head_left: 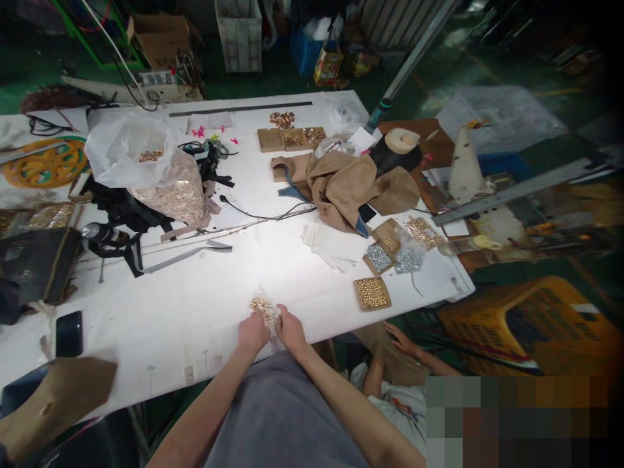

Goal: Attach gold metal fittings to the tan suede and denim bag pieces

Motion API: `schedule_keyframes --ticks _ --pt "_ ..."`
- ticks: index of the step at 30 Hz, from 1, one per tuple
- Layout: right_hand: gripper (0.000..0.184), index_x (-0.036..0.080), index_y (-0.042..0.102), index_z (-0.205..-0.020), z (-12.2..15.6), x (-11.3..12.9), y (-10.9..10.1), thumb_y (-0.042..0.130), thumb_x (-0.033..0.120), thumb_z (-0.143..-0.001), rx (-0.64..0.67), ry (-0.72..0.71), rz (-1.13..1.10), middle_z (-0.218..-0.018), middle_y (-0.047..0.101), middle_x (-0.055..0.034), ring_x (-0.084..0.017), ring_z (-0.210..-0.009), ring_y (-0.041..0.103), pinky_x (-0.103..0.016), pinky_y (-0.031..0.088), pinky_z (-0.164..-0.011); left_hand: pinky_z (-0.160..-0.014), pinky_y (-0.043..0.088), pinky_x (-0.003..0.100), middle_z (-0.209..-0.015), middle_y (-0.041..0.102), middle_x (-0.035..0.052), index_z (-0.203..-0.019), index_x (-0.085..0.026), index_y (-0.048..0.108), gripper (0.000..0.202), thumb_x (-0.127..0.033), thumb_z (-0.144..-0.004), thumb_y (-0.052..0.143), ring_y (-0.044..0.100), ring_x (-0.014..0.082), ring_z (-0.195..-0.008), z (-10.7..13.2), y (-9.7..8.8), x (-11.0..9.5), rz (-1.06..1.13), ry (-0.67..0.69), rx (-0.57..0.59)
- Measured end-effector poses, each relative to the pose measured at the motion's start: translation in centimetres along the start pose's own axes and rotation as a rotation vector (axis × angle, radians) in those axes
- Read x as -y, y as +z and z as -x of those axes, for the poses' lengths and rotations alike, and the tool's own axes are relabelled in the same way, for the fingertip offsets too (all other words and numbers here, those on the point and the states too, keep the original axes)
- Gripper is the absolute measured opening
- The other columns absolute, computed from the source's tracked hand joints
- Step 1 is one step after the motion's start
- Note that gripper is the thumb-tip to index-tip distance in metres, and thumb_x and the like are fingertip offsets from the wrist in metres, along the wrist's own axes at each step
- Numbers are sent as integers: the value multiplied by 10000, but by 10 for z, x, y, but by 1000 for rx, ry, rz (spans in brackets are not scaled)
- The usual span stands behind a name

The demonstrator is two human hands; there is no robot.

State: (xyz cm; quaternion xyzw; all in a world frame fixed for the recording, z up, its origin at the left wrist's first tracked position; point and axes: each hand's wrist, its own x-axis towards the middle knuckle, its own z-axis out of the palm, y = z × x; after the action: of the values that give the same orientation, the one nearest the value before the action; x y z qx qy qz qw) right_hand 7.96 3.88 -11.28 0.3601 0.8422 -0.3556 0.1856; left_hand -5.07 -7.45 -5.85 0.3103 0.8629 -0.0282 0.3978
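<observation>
A small clear plastic bag of shiny gold metal pieces lies at the near edge of the white table, between my hands. My left hand is closed on the bag's near left side, its fingers partly hidden. On the other side, my right hand grips the bag's right edge with the thumb stretched along it. What exactly the gold pieces are is too small to tell. To the right sits a shallow cardboard tray of gold beads, apart from both hands.
Boxes of silver pieces, brown cloth and white paper sheets lie to the right. A large plastic bag and a bottle stand left, with a phone nearer. A co-worker's hand is below the table edge.
</observation>
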Motion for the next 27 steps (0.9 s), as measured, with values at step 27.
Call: schedule_keyframes --ticks 27 --pt "355 129 694 -1229 6 64 -66 377 171 -1073 50 -332 240 -1201 678 -141 -180 -1086 611 -294 409 -995 -770 579 439 -1162 684 182 -1254 -116 630 318 -83 -1058 382 737 364 -1018 21 -44 -6 -212 251 -230"
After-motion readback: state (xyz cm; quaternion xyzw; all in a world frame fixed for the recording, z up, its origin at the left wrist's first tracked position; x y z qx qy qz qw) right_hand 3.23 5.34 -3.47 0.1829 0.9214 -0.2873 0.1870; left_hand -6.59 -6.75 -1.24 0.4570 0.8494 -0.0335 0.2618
